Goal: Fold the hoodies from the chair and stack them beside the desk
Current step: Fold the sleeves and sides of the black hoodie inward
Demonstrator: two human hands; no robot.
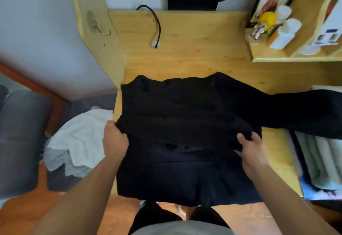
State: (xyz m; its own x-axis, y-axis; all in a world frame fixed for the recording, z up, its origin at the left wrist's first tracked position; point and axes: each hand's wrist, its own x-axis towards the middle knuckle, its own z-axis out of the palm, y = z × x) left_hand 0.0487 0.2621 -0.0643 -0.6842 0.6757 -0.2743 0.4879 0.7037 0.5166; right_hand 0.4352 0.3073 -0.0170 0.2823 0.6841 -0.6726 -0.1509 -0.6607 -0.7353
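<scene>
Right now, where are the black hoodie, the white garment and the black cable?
black fabric hoodie [175, 105]: head view, its back panel.
white crumpled garment [83, 135]: head view, its middle.
black curved cable [157, 24]: head view, its bend.

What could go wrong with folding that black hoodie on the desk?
1. One sleeve trails off to the right, away from both hands. The fold could come out lopsided if it isn't tucked in.
2. The black hoodie hangs over the near edge of the desk. If the left hand and right hand let go, it might slide to the floor.
3. The black cable lies just beyond the hoodie and could snag.
</scene>
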